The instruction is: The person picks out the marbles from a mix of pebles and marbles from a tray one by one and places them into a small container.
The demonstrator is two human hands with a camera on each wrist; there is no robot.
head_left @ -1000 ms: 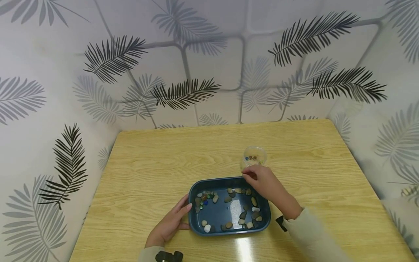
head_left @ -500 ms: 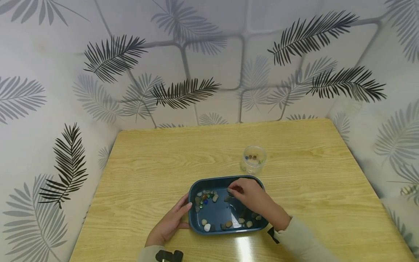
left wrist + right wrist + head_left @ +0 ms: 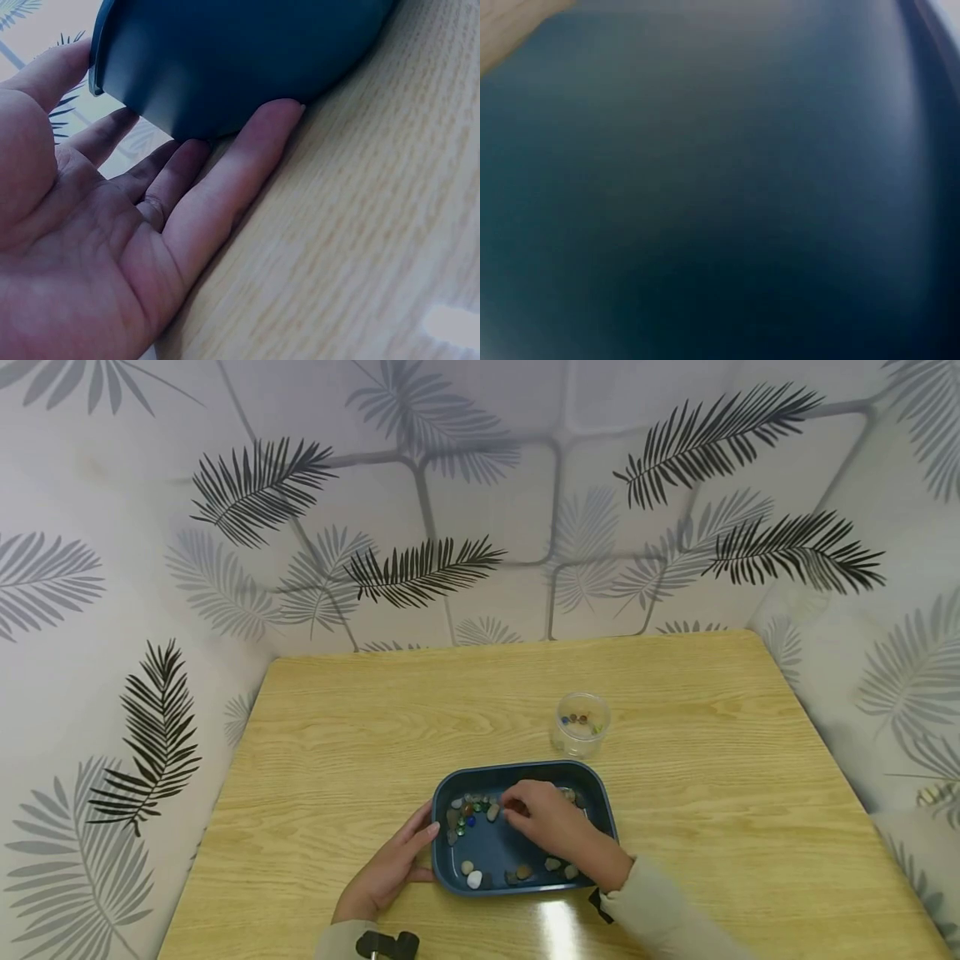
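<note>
Left hand (image 3: pixel 386 870): laid against the outer left end of a dark blue, rounded rectangular tray (image 3: pixel 495 847), with fingers spread.
Right hand (image 3: pixel 551 818): held inside the tray, with thumb and forefinger just beside an oblong beige pebble (image 3: pixel 492 812); cannot tell if pinching anything.
Tray: resting on a pale yellow wood-grain table (image 3: pixel 375 718), with a round deep-blue glass marble (image 3: pixel 470 821) in the far left part and a smooth white pebble (image 3: pixel 475 879) near the front left corner.
Clear round plastic tub (image 3: pixel 577 745): standing just beyond the tray, with small blue, brown and yellow beads (image 3: pixel 573 717) inside.

Pale cream sleeves (image 3: pixel 663 906), black wrist mounts (image 3: pixel 406 946)
</note>
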